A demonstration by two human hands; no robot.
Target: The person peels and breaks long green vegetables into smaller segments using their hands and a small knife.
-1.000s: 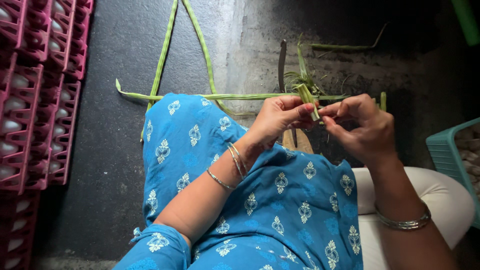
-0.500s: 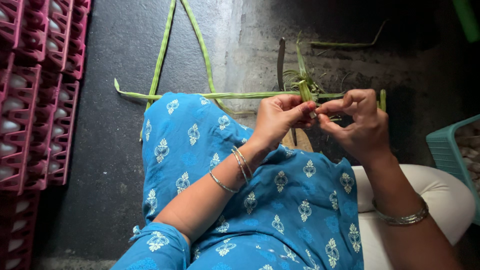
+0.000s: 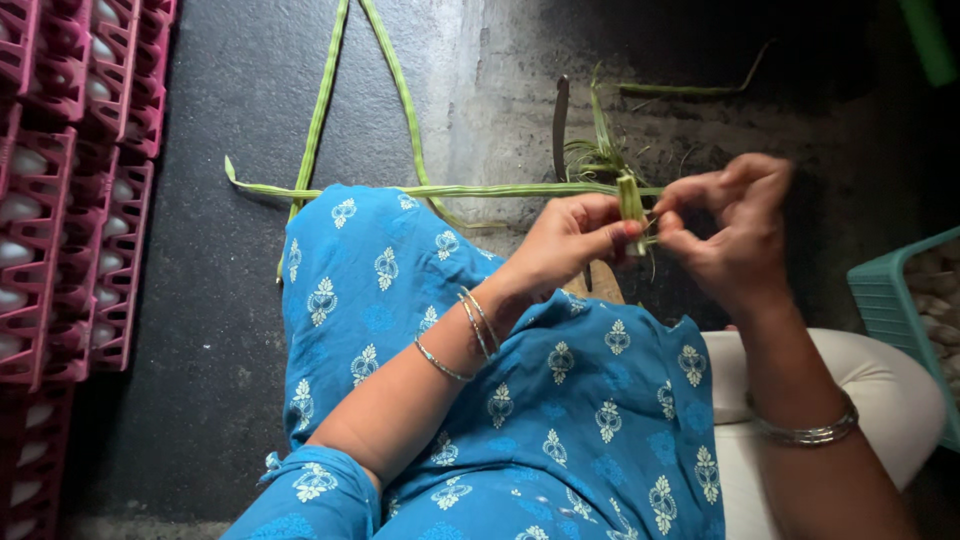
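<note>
Head view: a short green drumstick-pod piece is pinched between the left hand and right hand — above the lap; the right hand has been raised slightly since.

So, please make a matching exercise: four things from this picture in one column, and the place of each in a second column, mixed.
Things:
1. short green pod piece
2. pink egg trays
3. teal crate
4. long green pods

Places:
A. on the dark floor, ahead of the knee
B. at the right edge
C. stacked along the left edge
D. between both hands

Pairs: 1-D, 2-C, 3-B, 4-A
</note>
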